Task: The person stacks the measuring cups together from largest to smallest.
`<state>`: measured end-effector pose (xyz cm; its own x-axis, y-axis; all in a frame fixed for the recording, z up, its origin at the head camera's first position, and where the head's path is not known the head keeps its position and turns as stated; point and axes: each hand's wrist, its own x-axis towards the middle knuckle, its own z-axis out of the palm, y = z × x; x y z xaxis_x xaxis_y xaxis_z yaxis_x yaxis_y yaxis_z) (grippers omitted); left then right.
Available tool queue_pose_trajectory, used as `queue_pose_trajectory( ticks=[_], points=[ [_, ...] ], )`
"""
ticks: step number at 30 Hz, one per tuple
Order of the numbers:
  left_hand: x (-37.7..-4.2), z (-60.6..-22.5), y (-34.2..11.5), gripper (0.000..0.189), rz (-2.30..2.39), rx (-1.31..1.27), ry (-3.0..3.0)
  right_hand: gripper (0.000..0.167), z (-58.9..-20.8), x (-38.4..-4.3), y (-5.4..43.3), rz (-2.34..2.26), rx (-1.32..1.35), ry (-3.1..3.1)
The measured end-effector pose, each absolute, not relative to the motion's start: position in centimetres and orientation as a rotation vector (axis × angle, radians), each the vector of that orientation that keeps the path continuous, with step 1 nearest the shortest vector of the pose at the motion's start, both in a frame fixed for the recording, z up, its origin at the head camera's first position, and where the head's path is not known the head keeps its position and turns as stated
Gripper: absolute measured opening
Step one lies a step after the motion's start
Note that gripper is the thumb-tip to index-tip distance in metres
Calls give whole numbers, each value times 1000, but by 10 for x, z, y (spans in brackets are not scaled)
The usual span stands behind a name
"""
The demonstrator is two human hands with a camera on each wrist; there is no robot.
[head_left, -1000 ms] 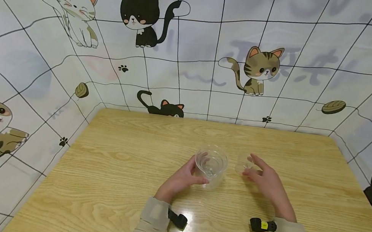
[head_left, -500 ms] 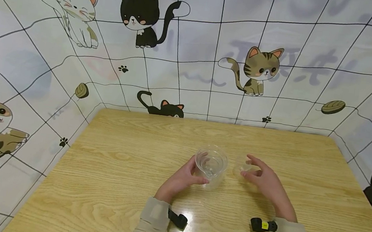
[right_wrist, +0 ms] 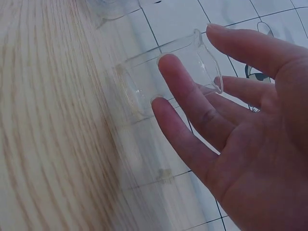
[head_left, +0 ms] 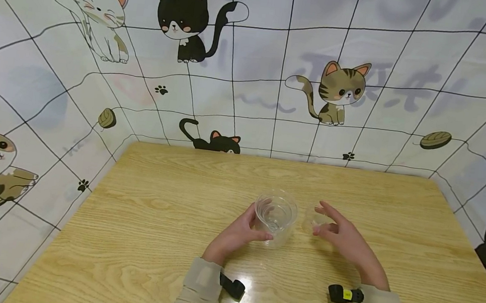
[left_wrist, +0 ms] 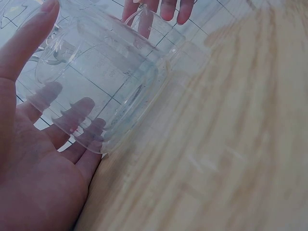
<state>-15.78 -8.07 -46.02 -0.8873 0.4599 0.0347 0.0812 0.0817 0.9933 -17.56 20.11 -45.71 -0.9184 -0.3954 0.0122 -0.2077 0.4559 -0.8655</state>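
Note:
My left hand holds a clear beaker upright on the table, thumb at the front and fingers round the far side. In the left wrist view, several rims and faint markings show in this beaker, as if smaller ones were nested inside. To its right, a gap away, stands a small clear beaker with a flared lip. My right hand is at its right side, thumb and fingers spread. In the right wrist view, two fairly straight fingers overlap the small beaker; whether they touch it is unclear.
Both beakers stand on a wood-grain table. Behind and beside it hangs a white grid-patterned backdrop printed with cartoon cats. Black straps circle both wrists, and light reflects off the table near the front.
My right hand has shifted slightly left and the small beaker has moved left with it, closer to the larger beaker. The left hand and its beaker have stayed in place.

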Motion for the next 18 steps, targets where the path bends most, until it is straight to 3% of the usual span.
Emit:
queue_pose_trajectory(
  ticks=[8, 18],
  points=[
    [-158, -462, -80, 83, 1898, 535, 2061, 60, -457, -174, 204, -1404, -475, 2606],
    [-170, -488, -80, 84, 1900, 517, 2086, 68, -458, -175, 200, -1409, -438, 2587]
  ],
)
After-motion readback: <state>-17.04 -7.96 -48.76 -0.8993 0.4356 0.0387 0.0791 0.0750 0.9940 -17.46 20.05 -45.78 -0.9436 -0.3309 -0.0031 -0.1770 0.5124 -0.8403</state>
